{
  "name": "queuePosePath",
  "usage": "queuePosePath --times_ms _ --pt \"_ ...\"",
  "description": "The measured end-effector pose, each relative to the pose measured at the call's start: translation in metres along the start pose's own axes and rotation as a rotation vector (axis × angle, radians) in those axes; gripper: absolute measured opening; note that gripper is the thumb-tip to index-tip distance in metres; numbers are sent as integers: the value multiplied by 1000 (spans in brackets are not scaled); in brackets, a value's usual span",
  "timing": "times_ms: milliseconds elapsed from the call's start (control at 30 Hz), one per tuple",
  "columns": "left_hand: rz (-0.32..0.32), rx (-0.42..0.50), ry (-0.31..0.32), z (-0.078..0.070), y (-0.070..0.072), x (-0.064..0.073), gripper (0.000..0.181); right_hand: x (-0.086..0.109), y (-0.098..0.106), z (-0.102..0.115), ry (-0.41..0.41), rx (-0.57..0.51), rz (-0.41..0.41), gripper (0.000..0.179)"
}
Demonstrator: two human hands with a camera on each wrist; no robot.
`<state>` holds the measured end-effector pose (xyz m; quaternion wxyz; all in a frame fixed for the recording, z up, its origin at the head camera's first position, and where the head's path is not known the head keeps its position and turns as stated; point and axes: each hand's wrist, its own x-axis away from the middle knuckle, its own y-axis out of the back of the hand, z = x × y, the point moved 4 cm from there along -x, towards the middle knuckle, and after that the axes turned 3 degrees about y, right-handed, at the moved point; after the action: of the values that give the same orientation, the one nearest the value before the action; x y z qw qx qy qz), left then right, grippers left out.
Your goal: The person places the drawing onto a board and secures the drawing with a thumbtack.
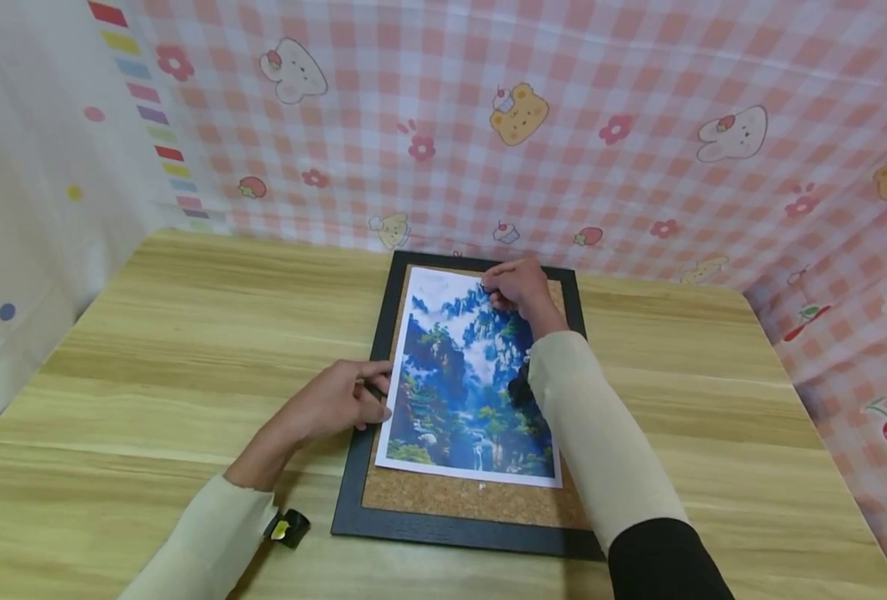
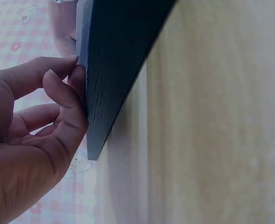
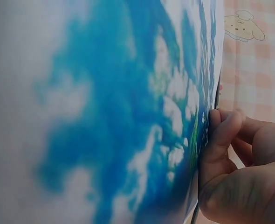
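A landscape print (image 1: pixel 458 375) of blue mountains and green trees lies on a black-framed cork board (image 1: pixel 436 497), slightly tilted within it. My left hand (image 1: pixel 342 396) is at the print's left edge, index finger and thumb touching the paper and apart from each other. The left wrist view shows these fingers along the black frame (image 2: pixel 100 93). At the print's top edge, my right hand (image 1: pixel 520 287) has curled fingers that pinch a small pin-like thing, mostly hidden by the fingertips. In the right wrist view, the fingers are low against the print (image 3: pixel 105 93).
The board rests on a wood-grain table (image 1: pixel 188 358), its far end near a pink checked cloth (image 1: pixel 443 108). A white dotted cloth (image 1: pixel 31 233) hangs at the left. A small black and yellow piece (image 1: pixel 289 529) is by the left sleeve.
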<state>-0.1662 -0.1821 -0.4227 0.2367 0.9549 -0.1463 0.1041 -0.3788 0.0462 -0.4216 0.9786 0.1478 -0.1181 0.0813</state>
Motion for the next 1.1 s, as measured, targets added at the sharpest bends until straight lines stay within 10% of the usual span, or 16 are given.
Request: queuePosePath --times_ms 1100 --pt "-15 13 -3 -3 -2 1 68 -1 4 -5 82 48 15 19"
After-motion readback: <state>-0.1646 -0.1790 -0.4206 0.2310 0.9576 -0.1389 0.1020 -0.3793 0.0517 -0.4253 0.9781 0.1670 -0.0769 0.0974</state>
